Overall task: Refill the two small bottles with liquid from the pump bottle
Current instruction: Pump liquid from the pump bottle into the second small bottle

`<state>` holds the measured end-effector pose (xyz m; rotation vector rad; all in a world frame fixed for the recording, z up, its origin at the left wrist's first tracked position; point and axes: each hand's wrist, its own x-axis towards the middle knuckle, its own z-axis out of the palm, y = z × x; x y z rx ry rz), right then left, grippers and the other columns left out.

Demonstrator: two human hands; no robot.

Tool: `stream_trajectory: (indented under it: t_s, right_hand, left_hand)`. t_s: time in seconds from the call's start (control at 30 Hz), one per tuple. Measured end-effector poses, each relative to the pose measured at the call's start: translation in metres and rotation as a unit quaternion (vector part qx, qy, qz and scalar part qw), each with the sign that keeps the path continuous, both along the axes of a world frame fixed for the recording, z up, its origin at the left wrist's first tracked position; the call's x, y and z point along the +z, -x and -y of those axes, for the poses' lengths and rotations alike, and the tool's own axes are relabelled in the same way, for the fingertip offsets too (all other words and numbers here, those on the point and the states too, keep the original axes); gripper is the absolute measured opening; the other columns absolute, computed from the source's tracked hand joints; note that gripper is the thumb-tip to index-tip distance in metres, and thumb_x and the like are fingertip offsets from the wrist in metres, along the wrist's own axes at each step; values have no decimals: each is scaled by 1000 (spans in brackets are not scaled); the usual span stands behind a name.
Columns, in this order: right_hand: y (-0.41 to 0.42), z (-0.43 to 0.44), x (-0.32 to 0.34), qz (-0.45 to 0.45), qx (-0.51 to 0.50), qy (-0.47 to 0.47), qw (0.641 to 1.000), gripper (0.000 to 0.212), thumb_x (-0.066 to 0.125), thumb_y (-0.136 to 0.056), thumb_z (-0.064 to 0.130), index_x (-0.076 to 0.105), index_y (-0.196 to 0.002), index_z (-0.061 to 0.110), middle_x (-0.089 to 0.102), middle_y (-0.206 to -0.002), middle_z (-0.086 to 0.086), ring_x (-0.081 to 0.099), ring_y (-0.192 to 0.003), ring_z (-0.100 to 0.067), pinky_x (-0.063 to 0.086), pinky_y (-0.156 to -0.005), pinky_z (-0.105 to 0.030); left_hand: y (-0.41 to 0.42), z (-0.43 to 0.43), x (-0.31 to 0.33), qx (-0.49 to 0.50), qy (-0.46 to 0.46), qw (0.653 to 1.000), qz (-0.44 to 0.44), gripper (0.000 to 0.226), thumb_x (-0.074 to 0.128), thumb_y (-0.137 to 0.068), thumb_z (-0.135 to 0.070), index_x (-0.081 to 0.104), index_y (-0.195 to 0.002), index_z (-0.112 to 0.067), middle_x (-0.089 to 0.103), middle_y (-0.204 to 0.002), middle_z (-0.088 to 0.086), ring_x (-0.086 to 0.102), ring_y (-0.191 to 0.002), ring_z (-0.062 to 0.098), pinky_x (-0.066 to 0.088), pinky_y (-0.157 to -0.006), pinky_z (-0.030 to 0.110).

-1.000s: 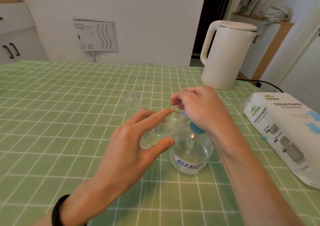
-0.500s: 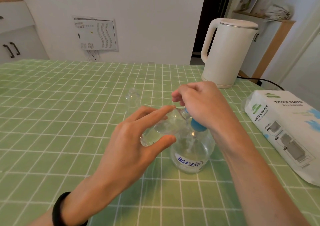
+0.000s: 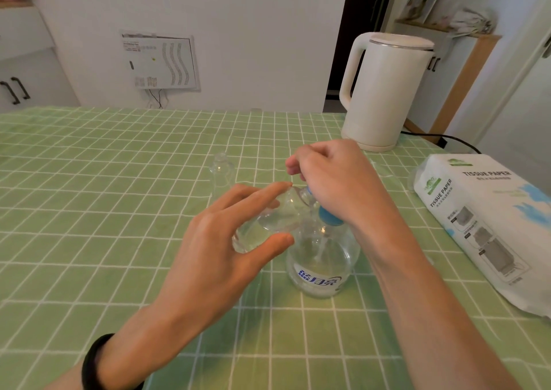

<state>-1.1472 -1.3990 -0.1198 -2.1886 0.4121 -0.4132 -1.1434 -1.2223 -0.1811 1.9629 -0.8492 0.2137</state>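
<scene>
The left hand (image 3: 217,249) pinches 1 small bottle (image 3: 268,225), tipped against the pump bottle (image 3: 320,264) mid-table (image 3: 89,210). The right hand (image 3: 334,180) curls over the pump top. This fill looks part done. The other small bottle (image 3: 221,171) stands at 11 o'clock and looks empty

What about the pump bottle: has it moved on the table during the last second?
No. The pump bottle keeps the same offset from the white electric kettle behind it; the slight shift in frame is the camera's.
</scene>
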Motion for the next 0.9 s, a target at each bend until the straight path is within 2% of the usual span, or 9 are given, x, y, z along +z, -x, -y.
stream_trajectory:
  t_s: [0.13, 0.23, 0.33, 0.37, 0.43, 0.5, 0.63, 0.73, 0.9]
  right_hand:
    - [-3, 1, -1, -5, -5, 0, 1000, 37, 49, -97, 22, 76, -103, -3, 78, -105, -18, 71, -101, -35, 59, -87, -51]
    - [-6, 5, -5, -23, -3, -22, 999, 35, 50, -96, 16, 78, -99, -4, 82, -92, -4, 73, -88, -21, 60, -69, -25]
    - [-4, 3, -5, -31, 5, -24, 999, 35, 50, -98, 17, 79, -96, -3, 80, -84, 12, 72, -82, -11, 56, -59, -17]
    - [-3, 3, -4, -27, 7, -23, 999, 36, 50, -98, 18, 78, -97, -4, 81, -86, 5, 72, -85, -18, 59, -64, -21]
    - [-1, 1, -1, -13, 5, -13, 1000, 37, 48, -97, 20, 75, -102, -5, 79, -99, -14, 70, -98, -32, 59, -82, -45]
    - [1, -2, 1, 3, 4, 2, 1000, 38, 47, -97, 22, 74, -103, -4, 76, -106, -21, 68, -102, -38, 57, -88, -56]
    - [-1, -1, 1, 7, -6, 6, 1000, 38, 48, -97, 24, 75, -101, -3, 78, -103, -16, 69, -99, -36, 57, -87, -57]
    - [-4, 0, -1, -5, -26, -16, 1000, 33, 52, -95, 20, 80, -90, 4, 82, -90, 1, 74, -91, -27, 59, -83, -46]
    - [0, -3, -3, -6, -17, -13, 1000, 35, 52, -95, 21, 75, -100, -4, 78, -100, -18, 71, -99, -36, 58, -87, -54]
  left_hand:
    - [-3, 0, -2, -1, -2, 1000, -1, 58, 75, -89, -49, 60, -144, -38, 67, -121, -23, 63, -116, -8, 47, -97, 10]
    - [-4, 0, -1, -4, -11, 1000, -4, 60, 70, -86, -51, 61, -144, -37, 67, -121, -23, 64, -114, -7, 48, -96, 11]
    - [-1, 0, 0, -5, -12, 1000, -5, 60, 69, -85, -52, 61, -143, -38, 67, -119, -24, 64, -113, -6, 46, -94, 8]
    - [0, 0, 0, -5, -11, 1000, -5, 60, 69, -85, -52, 61, -143, -39, 67, -119, -24, 63, -114, -7, 46, -94, 8]
    - [0, 0, 1, -4, -10, 1000, -3, 61, 69, -85, -52, 61, -144, -39, 67, -120, -24, 63, -114, -9, 46, -96, 8]
    - [1, -1, 2, -2, -9, 1000, 2, 61, 69, -85, -52, 60, -144, -39, 66, -121, -25, 62, -115, -9, 45, -96, 7]
    - [0, -1, 4, -1, -10, 1000, 1, 60, 68, -86, -53, 60, -144, -40, 66, -121, -26, 61, -114, -11, 44, -95, 5]
    - [-2, 0, 2, -1, -16, 1000, -2, 60, 69, -86, -52, 60, -144, -40, 67, -120, -24, 62, -113, -10, 44, -93, 5]
    - [0, 0, 2, -2, -17, 1000, -7, 60, 67, -85, -53, 61, -143, -39, 66, -117, -25, 63, -111, -8, 43, -92, 5]
